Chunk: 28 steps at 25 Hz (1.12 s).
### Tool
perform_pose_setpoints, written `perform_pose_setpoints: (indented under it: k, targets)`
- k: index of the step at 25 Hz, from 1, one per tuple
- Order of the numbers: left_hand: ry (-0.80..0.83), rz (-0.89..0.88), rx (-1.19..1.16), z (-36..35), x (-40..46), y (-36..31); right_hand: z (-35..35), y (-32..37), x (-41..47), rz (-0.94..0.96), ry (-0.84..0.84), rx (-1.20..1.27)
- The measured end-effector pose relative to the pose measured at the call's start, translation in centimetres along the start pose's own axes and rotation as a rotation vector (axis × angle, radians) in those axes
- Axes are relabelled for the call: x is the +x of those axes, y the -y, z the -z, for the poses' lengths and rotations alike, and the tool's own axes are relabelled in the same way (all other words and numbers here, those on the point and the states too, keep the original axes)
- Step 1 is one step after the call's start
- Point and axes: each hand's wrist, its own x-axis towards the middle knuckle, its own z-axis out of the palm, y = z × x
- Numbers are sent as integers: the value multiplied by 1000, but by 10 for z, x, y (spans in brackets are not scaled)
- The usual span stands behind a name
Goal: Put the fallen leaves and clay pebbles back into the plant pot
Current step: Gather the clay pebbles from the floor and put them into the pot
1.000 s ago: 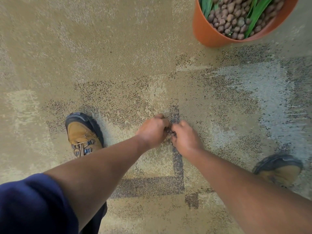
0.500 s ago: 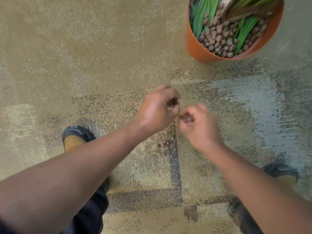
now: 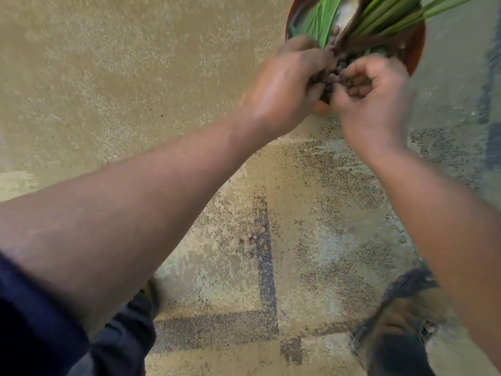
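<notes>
The orange plant pot (image 3: pixel 416 47) with long green leaves (image 3: pixel 385 14) stands on the carpet at the top right. Both hands hover over its near rim, side by side. My left hand (image 3: pixel 284 85) is curled around brown clay pebbles (image 3: pixel 332 77) that show between the two hands. My right hand (image 3: pixel 374 99) is cupped with more pebbles in its fingers. A small cluster of spilled clay pebbles (image 3: pixel 252 240) lies on the carpet below, between my feet. The picture is motion-blurred.
Patterned beige carpet (image 3: pixel 135 77) with dark stripes covers the floor. My right shoe (image 3: pixel 401 316) is at the lower right; my left leg in dark trousers (image 3: pixel 122 335) is at the lower left.
Both hands rose from the carpet with pebbles and moved up and right to the pot's rim. A few pebbles stayed on the floor. The camera moved closer to the pot.
</notes>
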Motion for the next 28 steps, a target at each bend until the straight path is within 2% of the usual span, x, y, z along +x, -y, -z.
perform_pose_setpoints:
  k: [6,9,11,12,13,16,18,20,24,26,28]
  targets:
    - [-65,38,-54,-2,-7,-2,-7,-9,-9,39,-10,85]
    - [-149,-20,-104,2,-29,-11,-3,4,-25,167,-75,12]
    - [-118,9,-113,2,-60,-11,-1,12,-50,246,-100,-44]
    - [-9,81,-96,-1,-81,-7,-3,13,-69,214,-43,-58]
    - [155,185,-57,-4,-103,0,-8,12,-90,128,83,-58]
    - [633,450,63,-16,-171,28,-29,2,-162,-241,662,-114]
    - [812,478,131,-25,-208,36,-45,-8,-209,-414,908,-208]
    - [901,460,192,-33,-234,36,-55,-17,-246,-579,986,-236]
    - [901,423,230,-43,-255,29,-70,-20,-290,-837,860,-145]
    - [918,347,236,-50,-256,27,-79,-17,-292,-953,714,-43]
    - [930,262,245,-54,-257,27,-92,-16,-285,-991,572,11]
